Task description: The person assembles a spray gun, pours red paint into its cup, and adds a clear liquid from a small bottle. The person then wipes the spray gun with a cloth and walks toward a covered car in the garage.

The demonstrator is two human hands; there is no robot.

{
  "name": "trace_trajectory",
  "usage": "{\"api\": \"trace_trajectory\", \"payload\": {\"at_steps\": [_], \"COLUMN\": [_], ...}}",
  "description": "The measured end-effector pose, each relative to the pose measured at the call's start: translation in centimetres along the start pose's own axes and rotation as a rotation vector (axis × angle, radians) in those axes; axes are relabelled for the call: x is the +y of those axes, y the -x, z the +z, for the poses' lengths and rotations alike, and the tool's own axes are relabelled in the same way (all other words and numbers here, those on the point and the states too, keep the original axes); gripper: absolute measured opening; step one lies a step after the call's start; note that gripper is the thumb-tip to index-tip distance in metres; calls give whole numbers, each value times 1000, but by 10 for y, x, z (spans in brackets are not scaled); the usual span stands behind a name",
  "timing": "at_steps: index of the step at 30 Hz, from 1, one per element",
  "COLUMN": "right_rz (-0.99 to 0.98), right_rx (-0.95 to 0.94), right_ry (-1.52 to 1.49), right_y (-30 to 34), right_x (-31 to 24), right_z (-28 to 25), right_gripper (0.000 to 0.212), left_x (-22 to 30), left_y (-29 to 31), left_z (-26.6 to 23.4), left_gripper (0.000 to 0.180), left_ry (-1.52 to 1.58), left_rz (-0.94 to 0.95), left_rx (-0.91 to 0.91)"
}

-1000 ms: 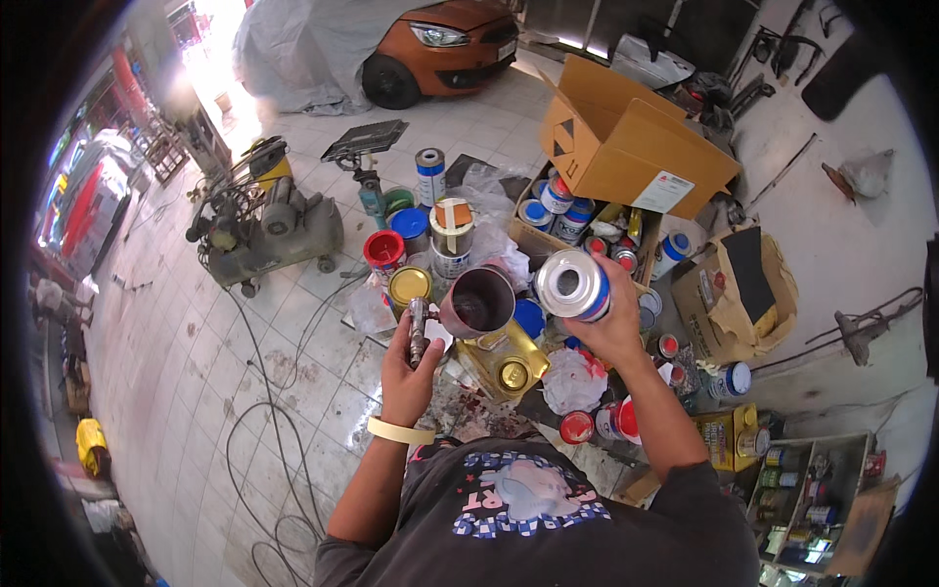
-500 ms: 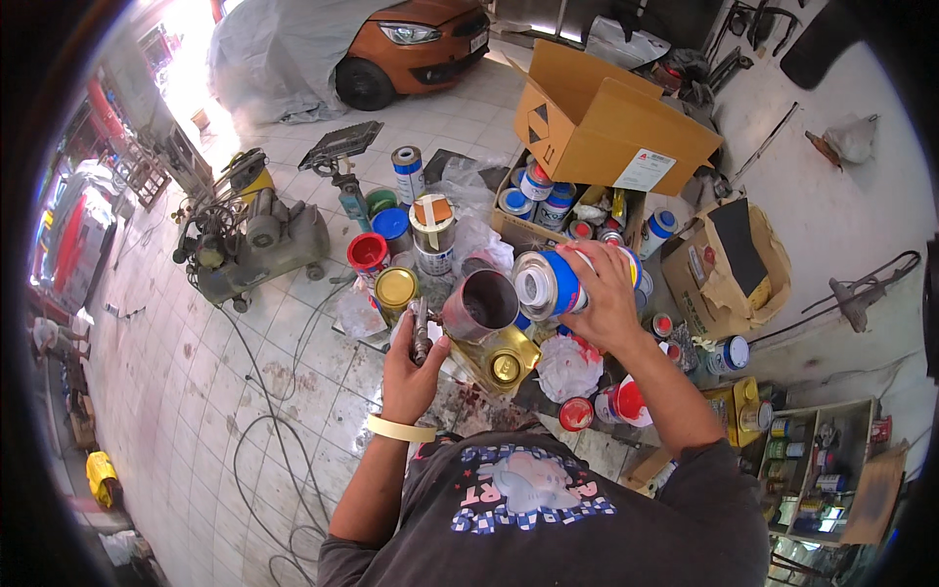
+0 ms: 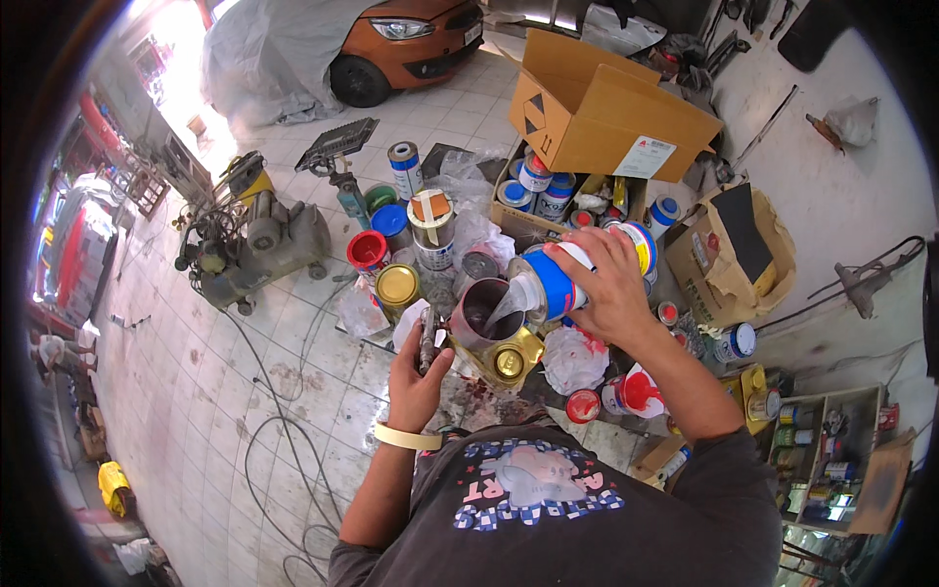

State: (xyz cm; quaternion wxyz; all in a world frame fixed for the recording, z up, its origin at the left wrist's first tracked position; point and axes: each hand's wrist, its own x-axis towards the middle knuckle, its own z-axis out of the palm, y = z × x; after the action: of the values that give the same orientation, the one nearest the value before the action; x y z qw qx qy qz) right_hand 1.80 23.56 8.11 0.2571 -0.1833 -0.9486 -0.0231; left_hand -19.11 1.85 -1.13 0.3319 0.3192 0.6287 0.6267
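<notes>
My right hand (image 3: 608, 286) grips a blue and white paint can (image 3: 550, 284), tipped on its side. A pale stream runs from its mouth into a dark open tin (image 3: 480, 311) just left of it. The tin sits on a gold square can (image 3: 509, 359) with a round cap. My left hand (image 3: 419, 377) is closed around a thin dark tool (image 3: 427, 340), upright beside the tin. A cream band circles my left wrist.
Several paint cans (image 3: 430, 223) with red, blue and gold lids crowd the tiled floor ahead. An open cardboard box (image 3: 597, 112) lies behind them. A compressor (image 3: 256, 245) stands left, with hoses trailing across the floor. An orange car (image 3: 411, 39) is parked far back. Shelves (image 3: 831, 450) stand right.
My right hand has brought the blue and white can down and tipped it over the dark tin, and liquid now pours. My left hand stays by the tin.
</notes>
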Motion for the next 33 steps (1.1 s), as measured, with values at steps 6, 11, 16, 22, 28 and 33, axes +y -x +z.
{"api": "trace_trajectory", "payload": {"at_steps": [6,11,16,22,28,33], "right_rz": [-23,-35,-39,-52,-55,-54], "right_rx": [-11,-15,-20,-41,-34,-43], "right_ry": [20,24,35,49,38,52], "right_y": [-4,-5,-5,-4,-2,-2], "right_x": [-4,-7,-10,-13,-15,-15], "right_z": [-7,-11,-14,-16,-14,-14], "right_gripper": [90,89,89,90,90,88], "left_x": [2,-8,-11,-15,-15,-14], "left_y": [7,11,16,21,24,23], "left_z": [1,-3,-3,-4,-5,-6], "left_gripper": [70,73,73,73,72,71], "left_ry": [76,45,67,112,124,117], "left_rz": [-44,-95,-109,-118,-139,-157], "left_rx": [18,22,18,24,31,18]}}
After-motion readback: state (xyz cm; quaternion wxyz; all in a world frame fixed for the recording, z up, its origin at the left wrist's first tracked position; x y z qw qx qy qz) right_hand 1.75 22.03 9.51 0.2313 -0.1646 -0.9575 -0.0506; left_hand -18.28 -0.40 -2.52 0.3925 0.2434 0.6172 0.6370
